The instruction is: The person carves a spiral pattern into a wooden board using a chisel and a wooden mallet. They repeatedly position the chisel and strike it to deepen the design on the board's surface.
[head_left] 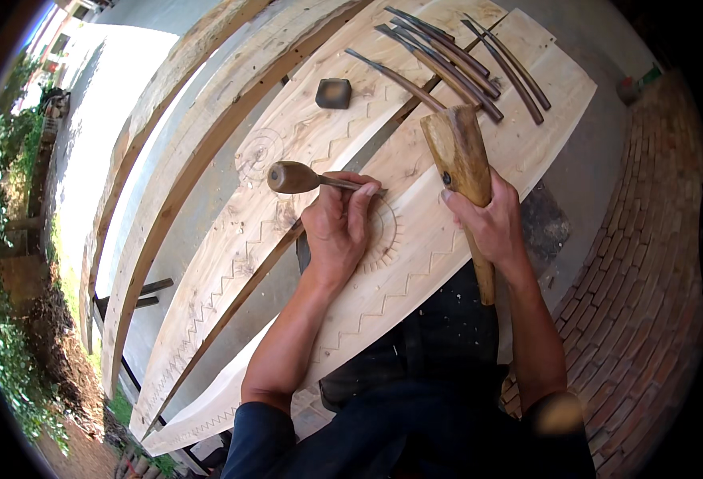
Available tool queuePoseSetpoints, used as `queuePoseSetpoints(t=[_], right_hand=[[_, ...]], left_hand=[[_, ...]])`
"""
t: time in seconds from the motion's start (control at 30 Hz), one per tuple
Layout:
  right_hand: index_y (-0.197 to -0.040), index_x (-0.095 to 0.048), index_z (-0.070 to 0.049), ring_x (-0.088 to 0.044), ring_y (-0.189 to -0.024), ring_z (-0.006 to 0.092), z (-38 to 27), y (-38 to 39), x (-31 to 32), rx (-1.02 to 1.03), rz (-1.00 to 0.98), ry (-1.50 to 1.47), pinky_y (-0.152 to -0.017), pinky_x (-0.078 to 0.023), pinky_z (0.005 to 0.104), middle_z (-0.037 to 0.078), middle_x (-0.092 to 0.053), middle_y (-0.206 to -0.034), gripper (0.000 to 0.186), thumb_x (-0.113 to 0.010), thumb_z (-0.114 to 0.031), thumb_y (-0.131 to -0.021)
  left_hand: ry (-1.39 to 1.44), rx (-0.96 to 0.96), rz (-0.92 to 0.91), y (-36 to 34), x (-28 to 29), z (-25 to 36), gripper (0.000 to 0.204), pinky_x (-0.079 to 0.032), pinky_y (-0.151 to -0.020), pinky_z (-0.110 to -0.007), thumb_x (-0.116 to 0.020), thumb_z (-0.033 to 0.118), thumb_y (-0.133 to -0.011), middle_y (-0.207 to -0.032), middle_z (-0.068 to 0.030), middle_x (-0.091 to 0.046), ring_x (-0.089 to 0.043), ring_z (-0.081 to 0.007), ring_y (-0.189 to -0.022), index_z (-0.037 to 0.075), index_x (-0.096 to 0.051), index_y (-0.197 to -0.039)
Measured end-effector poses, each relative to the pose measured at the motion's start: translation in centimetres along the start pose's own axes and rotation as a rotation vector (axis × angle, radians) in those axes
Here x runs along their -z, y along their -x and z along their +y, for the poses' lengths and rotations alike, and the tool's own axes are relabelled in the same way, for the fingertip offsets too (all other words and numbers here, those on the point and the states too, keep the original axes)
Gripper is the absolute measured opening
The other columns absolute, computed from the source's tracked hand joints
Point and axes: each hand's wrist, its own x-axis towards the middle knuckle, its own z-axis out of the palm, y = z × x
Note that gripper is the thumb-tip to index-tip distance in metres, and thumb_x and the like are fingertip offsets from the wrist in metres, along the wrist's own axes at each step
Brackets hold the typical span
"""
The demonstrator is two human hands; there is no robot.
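Note:
My left hand point(337, 223) is closed around the metal shank of a carving chisel point(293, 177). The chisel's rounded wooden handle points left, and its tip lies by the edge of a carved round pattern with short rays point(385, 239). My right hand point(491, 215) grips a wooden mallet point(457, 152) around the lower part of its head and neck. The mallet's broad head points up and away from me, its handle down toward my lap. Beneath both hands lies a pale wooden plank point(431, 211) with a zigzag line cut along its near edge.
A second carved plank point(232, 247) lies beyond a narrow gap. On the far end rest several carving chisels point(447, 60). A small dark block point(333, 93) sits on the far plank. Long beams point(184, 168) stand to the left, and brick paving point(631, 263) is at right.

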Motion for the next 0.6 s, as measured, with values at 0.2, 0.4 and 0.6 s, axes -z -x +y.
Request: queuePoseSetpoints(t=[0.2, 0.4, 0.6], right_hand=[[-0.107, -0.071, 0.003, -0.07, -0.069, 0.0179, -0.2, 0.1, -0.1, -0.048, -0.003, -0.055, -0.067, -0.058, 0.0379, 0.011, -0.072, -0.08, 0.033, -0.085, -0.022, -0.09], [-0.122, -0.068, -0.003, -0.08, -0.082, 0.0344, -3.6, -0.6, 0.0, 0.49, 0.152, 0.347, -0.074, -0.061, 0.0436, 0.016, -0.077, -0.089, 0.042, -0.086, -0.013, -0.085], [-0.134, -0.067, -0.012, -0.082, -0.103, 0.0326, -14.3, -3.6, 1.3, 0.95, 0.26, 0.41, -0.088, -0.065, 0.0399, 0.013, -0.081, -0.113, 0.064, -0.094, -0.003, -0.076]], left_hand=[[-0.104, -0.126, -0.016, -0.2, -0.1, 0.1, 0.01, -0.06, -0.067, -0.033, -0.075, -0.003, -0.103, -0.094, -0.016, -0.078, -0.077, -0.0223, -0.076, -0.004, -0.065, -0.101], [-0.182, -0.168, -0.043, -0.3, -0.1, 0.7, 0.015, -0.059, -0.065, -0.037, -0.076, -0.004, -0.101, -0.099, -0.0188, -0.078, -0.077, -0.0276, -0.073, -0.005, -0.062, -0.097], [-0.229, -0.136, -0.072, -0.6, -0.1, 1.5, 0.014, -0.061, -0.067, -0.038, -0.073, -0.003, -0.103, -0.101, -0.0201, -0.079, -0.079, -0.0316, -0.076, -0.005, -0.06, -0.098]])
